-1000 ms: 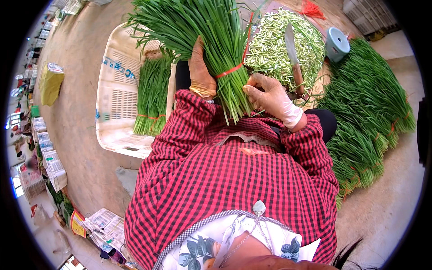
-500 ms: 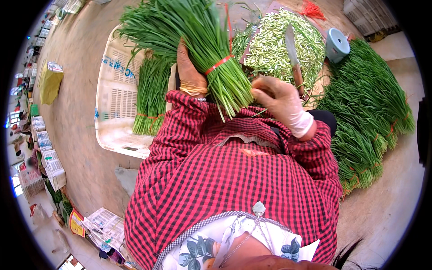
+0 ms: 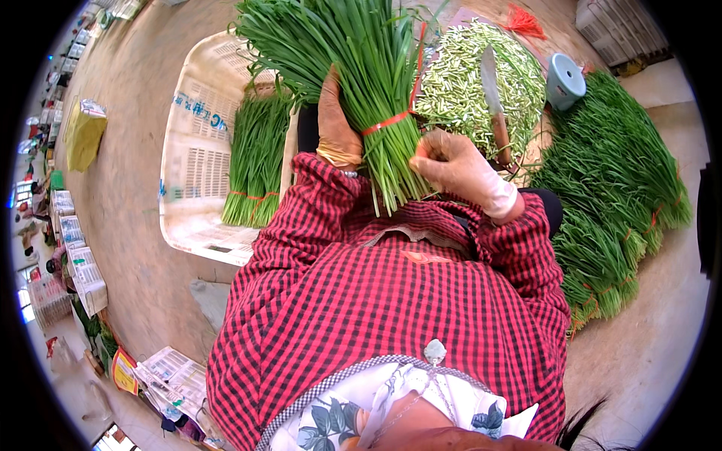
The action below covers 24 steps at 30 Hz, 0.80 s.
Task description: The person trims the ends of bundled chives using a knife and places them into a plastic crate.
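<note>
A thick bundle of green garlic chives [image 3: 353, 60] is tilted in front of me, leaves toward the far side and pale stems toward my body. A red tie [image 3: 387, 122] circles its stems, with a loose end standing up. My left hand [image 3: 338, 128], in a worn glove, is closed around the bundle's left side, its fingers partly hidden beneath. My right hand [image 3: 460, 167], in a pale glove, is beside the stems' right edge with fingers curled in a pinch; what lies between them is too small to make out.
At left stands a white plastic crate [image 3: 178, 150] with tied chive bundles [image 3: 256, 169]. A knife [image 3: 492, 90] rests on a pile of cut stem pieces [image 3: 451, 79]. Right of it are a blue-grey stool [image 3: 565, 80] and a large chive heap [image 3: 609, 180]. Red ties [image 3: 524, 21] lie farther back.
The bundle and my left hand have shifted right and slightly toward me. My right hand has moved slightly down and left, its fingers now curled more tightly at the stems.
</note>
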### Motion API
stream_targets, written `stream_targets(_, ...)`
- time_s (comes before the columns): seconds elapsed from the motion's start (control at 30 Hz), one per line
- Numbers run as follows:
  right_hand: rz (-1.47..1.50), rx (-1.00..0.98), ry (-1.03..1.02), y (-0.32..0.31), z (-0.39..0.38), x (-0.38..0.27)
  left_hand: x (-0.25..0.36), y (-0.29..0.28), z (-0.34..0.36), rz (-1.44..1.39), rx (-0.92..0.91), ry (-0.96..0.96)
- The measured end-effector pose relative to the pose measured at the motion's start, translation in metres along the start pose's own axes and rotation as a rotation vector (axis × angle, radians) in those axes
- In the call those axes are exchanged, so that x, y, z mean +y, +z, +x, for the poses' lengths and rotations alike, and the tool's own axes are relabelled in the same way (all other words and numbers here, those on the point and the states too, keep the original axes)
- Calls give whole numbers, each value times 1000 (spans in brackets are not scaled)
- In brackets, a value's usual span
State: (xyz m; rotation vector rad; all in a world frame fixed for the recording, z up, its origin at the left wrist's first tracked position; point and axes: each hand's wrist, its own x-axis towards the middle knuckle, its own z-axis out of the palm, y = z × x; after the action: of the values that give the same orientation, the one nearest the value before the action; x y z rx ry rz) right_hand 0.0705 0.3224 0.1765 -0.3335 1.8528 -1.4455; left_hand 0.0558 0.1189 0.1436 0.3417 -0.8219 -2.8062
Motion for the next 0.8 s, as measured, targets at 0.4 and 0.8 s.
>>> stream_targets(0.4,-1189,221,198,-71,-57,80,23,-32,12,46,117,117)
stream_targets(0.8,-557,322,-532,0,-14,13,9,-15,11,-10,87,4)
